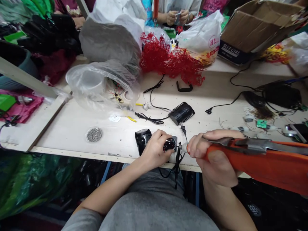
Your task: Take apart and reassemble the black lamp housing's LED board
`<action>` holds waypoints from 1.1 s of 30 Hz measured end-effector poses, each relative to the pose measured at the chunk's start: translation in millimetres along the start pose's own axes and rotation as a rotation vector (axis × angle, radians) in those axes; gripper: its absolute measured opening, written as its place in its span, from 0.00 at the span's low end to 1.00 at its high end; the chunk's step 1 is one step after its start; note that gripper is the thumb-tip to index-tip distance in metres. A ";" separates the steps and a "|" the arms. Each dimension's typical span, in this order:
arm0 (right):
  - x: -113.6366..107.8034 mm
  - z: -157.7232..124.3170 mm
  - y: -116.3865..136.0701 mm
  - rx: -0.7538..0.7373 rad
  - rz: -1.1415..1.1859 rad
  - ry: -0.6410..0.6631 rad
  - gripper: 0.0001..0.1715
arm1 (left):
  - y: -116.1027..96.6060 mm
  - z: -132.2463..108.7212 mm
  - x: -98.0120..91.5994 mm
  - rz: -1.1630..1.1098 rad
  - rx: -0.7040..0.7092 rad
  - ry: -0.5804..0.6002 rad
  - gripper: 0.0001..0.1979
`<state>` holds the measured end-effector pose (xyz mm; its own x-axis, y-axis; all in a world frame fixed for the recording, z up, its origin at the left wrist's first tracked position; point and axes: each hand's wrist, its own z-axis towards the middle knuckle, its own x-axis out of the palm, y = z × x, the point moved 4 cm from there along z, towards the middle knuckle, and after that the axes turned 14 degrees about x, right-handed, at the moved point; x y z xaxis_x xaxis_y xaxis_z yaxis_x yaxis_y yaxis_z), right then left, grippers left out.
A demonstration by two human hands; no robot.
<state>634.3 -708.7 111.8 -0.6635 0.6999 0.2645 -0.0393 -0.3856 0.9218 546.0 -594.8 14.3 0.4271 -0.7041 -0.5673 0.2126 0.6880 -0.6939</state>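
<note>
i see l hand (157, 148) gripping small blk housing (170, 143), prob to steady it; r hand (214, 157) wrapped round orange driver (271, 163), tip aimed at housing's end, contact unclear.

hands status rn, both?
Left hand: closed, fingers holding a glossy black part at the bench edge.
Right hand: closed around an orange power driver, its tip pointing at that part.
</note>
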 end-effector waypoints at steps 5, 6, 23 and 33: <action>7.3 6.7 -7.4 -0.012 -0.003 0.014 0.10 | -1.5 0.1 0.5 -0.033 0.031 -0.011 0.21; 8.1 7.7 -7.8 -0.013 -0.004 0.014 0.10 | -1.6 0.2 0.4 -0.039 0.043 -0.018 0.21; 9.5 10.3 -13.0 -0.020 -0.023 0.034 0.09 | -2.8 -2.0 0.5 -0.089 0.012 0.000 0.18; 11.5 9.6 -19.8 0.003 -0.030 -0.017 0.09 | -2.2 -1.6 1.2 -0.108 -0.009 0.001 0.18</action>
<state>634.6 -687.3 99.3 -0.6489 0.7215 0.2416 -0.0570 -0.3627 0.9302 544.6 -597.4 14.5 0.4008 -0.7745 -0.4894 0.2495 0.6063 -0.7551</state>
